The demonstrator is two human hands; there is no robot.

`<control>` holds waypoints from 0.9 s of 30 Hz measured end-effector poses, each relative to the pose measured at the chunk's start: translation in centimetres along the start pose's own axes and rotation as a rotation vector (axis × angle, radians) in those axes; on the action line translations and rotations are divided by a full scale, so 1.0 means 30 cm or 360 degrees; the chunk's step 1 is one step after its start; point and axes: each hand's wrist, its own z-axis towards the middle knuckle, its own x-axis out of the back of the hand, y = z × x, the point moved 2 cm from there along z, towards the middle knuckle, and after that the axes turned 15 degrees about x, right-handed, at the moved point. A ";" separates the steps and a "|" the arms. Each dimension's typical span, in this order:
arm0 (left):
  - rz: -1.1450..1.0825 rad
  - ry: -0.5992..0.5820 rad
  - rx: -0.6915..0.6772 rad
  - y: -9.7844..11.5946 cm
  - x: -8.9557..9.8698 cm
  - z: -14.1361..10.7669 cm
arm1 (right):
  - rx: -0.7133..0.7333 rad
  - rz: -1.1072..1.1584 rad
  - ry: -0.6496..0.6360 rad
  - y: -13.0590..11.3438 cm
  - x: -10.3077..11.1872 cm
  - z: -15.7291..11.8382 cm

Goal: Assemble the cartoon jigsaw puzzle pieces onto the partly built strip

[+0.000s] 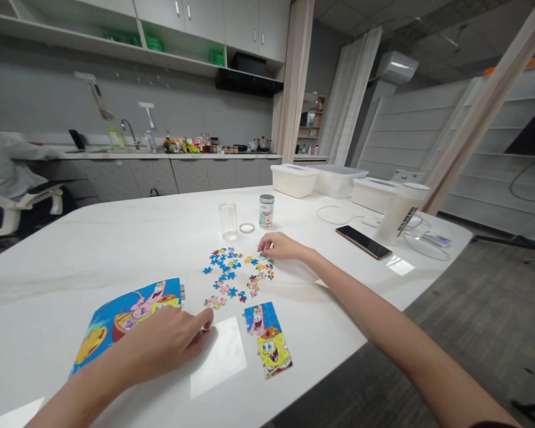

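My right hand (280, 246) reaches over a heap of loose jigsaw pieces (224, 266), its bent fingers pinched at a small piece at the heap's upper right edge. My left hand (172, 337) rests palm down, loosely bent and with nothing seen in it, over the lower right part of a blue printed picture sheet (131, 306). To its right lies a joined strip of puzzle (268, 342), showing a pink and a yellow cartoon figure. Pink pieces (216, 302) lie just beyond my left fingertips. Yellow and red pieces (255, 285) are spread below my right hand.
Behind the pieces stand a clear jar (228, 221), a ring-shaped lid (246, 227) and a printed can (266, 211). On the right are a phone (363, 241), a white tumbler (396, 215) and cables. White bins (293, 181) line the back edge. A seated person's sleeve (9, 160) shows far left.
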 end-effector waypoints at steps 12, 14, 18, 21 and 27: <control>-0.0053 0.0121 0.0035 0.000 0.008 0.001 | 0.0018 -0.0224 0.0170 -0.011 0.013 -0.039; -0.0058 0.0136 0.0007 0.005 0.011 0.002 | 0.0012 -0.0228 0.0182 -0.008 0.007 -0.041; -0.0073 0.0151 0.0002 0.003 0.006 0.005 | 0.0002 -0.0232 0.0192 0.007 -0.004 -0.043; -0.0052 0.0144 0.0028 -0.003 0.003 0.006 | 0.0014 -0.0235 0.0191 0.016 -0.011 -0.041; 0.0019 -0.0024 0.0030 0.002 0.036 0.001 | 0.0079 -0.0219 0.0168 0.003 -0.026 -0.034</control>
